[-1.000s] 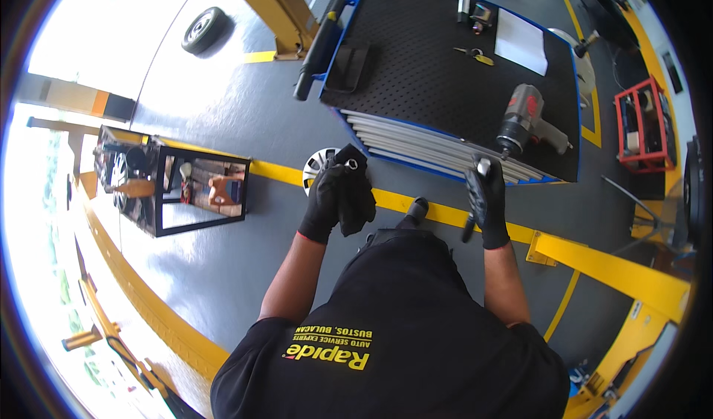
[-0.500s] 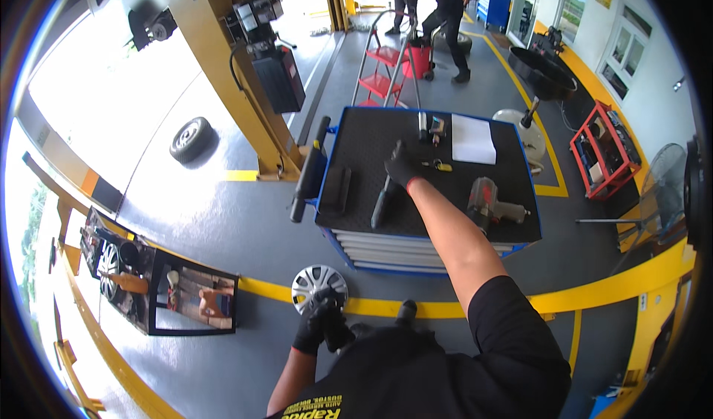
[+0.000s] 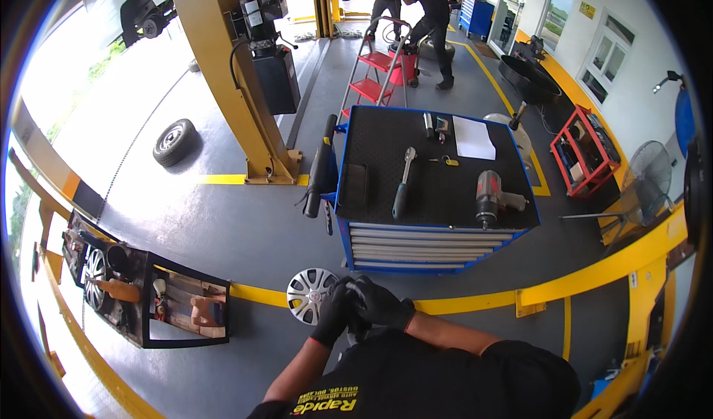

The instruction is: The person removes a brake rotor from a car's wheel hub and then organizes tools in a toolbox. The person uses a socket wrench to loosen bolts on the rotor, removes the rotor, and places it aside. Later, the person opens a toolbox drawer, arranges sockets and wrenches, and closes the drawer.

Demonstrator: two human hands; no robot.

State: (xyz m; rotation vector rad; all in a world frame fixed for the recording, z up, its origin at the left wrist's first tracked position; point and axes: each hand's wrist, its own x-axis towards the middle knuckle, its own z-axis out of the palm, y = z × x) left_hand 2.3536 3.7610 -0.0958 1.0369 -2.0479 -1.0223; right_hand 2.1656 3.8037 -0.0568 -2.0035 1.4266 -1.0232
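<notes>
Both my gloved hands are together in front of my body. My left hand [image 3: 332,316] is closed, and my right hand [image 3: 380,305] overlaps it with curled fingers. Whatever lies between them is hidden by the black gloves. Just beyond my left hand, a silver wheel cover [image 3: 301,289] lies on the floor, partly covered by the glove. On the black top of the blue tool cabinet [image 3: 371,133] rests a ratchet [image 3: 402,192] with a dark grip. To its right lies a grey and red impact wrench [image 3: 488,196]. A yellow-tagged key [image 3: 451,162] lies farther back.
A white paper sheet [image 3: 473,138] is on the cabinet. Behind it stands a red stepladder [image 3: 371,90]; a co-worker [image 3: 431,11] is beyond. A yellow lift post [image 3: 223,70] and loose tire [image 3: 174,142] are at left. At right are a red cart [image 3: 583,152] and fan [image 3: 645,170].
My right hand has let go of the ratchet on the cabinet and come back to my left hand. The ratchet now lies there fully in sight.
</notes>
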